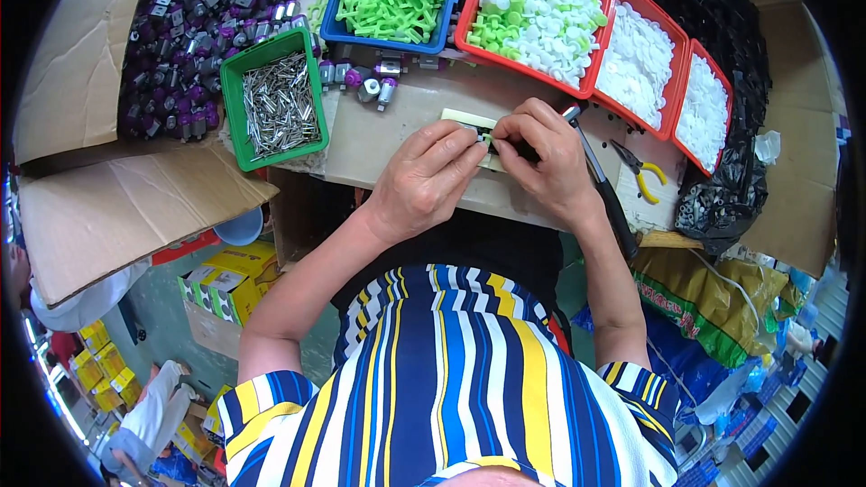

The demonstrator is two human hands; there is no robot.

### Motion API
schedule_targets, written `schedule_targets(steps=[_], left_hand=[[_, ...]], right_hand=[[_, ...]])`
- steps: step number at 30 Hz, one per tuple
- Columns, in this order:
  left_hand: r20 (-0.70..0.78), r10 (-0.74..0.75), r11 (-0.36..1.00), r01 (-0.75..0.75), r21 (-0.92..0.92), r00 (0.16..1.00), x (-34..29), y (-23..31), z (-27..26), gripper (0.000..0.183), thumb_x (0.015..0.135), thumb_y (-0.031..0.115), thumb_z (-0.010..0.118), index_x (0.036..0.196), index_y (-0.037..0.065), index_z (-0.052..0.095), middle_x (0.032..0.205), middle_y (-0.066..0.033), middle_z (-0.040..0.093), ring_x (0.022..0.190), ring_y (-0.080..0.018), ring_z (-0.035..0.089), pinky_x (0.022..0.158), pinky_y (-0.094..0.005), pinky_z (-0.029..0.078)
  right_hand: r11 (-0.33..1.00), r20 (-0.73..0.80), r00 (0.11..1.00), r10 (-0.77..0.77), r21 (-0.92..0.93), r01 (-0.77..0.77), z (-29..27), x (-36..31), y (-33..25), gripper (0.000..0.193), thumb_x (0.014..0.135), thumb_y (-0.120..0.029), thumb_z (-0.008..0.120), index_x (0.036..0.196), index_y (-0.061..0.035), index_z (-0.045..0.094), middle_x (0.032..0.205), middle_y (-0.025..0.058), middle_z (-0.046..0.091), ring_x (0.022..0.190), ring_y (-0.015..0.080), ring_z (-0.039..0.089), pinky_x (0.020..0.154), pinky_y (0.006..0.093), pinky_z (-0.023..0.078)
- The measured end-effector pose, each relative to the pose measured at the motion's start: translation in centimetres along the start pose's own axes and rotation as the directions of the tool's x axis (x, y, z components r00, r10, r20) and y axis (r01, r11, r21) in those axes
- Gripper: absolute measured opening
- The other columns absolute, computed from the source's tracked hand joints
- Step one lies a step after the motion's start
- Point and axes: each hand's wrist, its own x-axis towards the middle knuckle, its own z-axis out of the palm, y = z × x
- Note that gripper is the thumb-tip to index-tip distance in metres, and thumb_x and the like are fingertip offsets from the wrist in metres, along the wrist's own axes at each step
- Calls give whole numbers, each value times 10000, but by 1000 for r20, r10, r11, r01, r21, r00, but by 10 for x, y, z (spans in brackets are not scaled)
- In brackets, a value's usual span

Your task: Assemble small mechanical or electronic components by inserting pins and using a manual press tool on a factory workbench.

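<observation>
Both hands meet over the table in the middle of the head view, fingertips nearly touching. My left hand (428, 171) is pinched on a small grey and pale green part (484, 139), mostly covered by the fingers. My right hand (550, 158) is closed at the fingertips against the other side of this part; what it grips is hidden. Behind and beneath the fingers a pale cream block (465, 117) lies on the worktable (370, 140). Right of my right hand lies a long dark-handled tool (606, 185), its working end near my knuckles.
A green bin (233, 117) holds metal pins, a blue bin (330, 22) green plastic pieces. Three red bins (595, 68) hold white and green caps. Small purple-and-grey motors (194, 45) fill a carton (81, 45) at left. Yellow-handled pliers (645, 176) lie at right, beside a black bag (726, 212).
</observation>
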Motion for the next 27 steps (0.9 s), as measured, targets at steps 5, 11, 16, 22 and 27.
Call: schedule_targets(steps=[5,11,16,22,27], left_hand=[[-19,-27,999,26,-42,999,2,1,0,326,712,-18,764,1031,-13,700,1083,-108,638,1008,-301,609,862,-375,524],[-69,-9,998,5,-62,998,-1,-1,1,345,703,-30,771,1040,-3,706,1076,-108,650,996,-302,620,849,-379,532],[-75,1,998,-6,-65,997,-2,-1,2,365,696,-37,769,1053,15,711,1087,-111,649,1000,-306,621,853,-383,533],[-70,40,998,-43,-35,997,-3,-2,2,366,693,-22,752,1053,7,699,1081,-113,631,1009,-302,609,843,-383,530],[-53,66,998,-65,26,996,-6,-3,6,366,706,15,738,1067,0,683,1076,-99,611,1030,-281,593,809,-373,519]], right_hand=[[1000,-30,1000,-3,25,4,3,-1,2,136,749,44,691,863,10,625,813,80,548,688,193,584,600,298,475],[990,-3,1000,-1,138,1,-1,2,8,133,745,46,680,857,5,621,806,53,539,664,137,559,562,259,444],[974,58,998,24,223,-36,-5,4,7,123,757,42,674,862,5,623,804,36,536,662,109,549,550,240,427],[982,38,999,1,188,-8,-3,5,7,126,768,51,672,881,9,631,822,40,546,671,111,561,557,241,437],[989,48,999,-6,148,-1,-3,4,8,137,774,55,676,896,11,633,832,52,553,686,128,581,583,256,468]])
